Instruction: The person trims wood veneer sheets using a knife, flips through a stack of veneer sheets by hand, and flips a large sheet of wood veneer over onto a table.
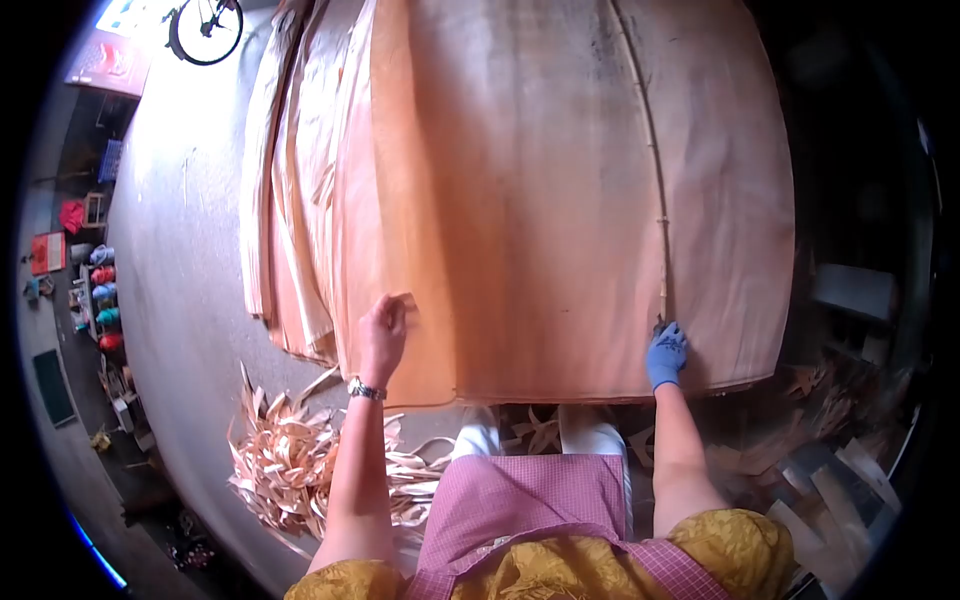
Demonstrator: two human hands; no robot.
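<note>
A broad stack of thin wood veneer sheets [540, 220] lies in front of me, with a darker orange strip of veneer [415, 200] along its left part. My left hand [385, 325], bare with a watch on the wrist, is over this strip with its fingers curled together. Its fingertips are slightly blurred, and whether anything is pinched in them is hidden. My right hand [667, 352], in a blue glove, is closed around the near end of a long jointed bamboo stick [655, 180]. The stick runs away from me across the sheets. Something dark shows at the glove's fingertips.
Torn veneer strips [285, 455] are heaped on the floor at the left. More scraps [840, 490] lie at the right. Loose sheets [290, 200] hang along the stack's left side. Farther left stands a rack of coloured spools [104, 290]; a bicycle wheel [208, 30] shows at the top.
</note>
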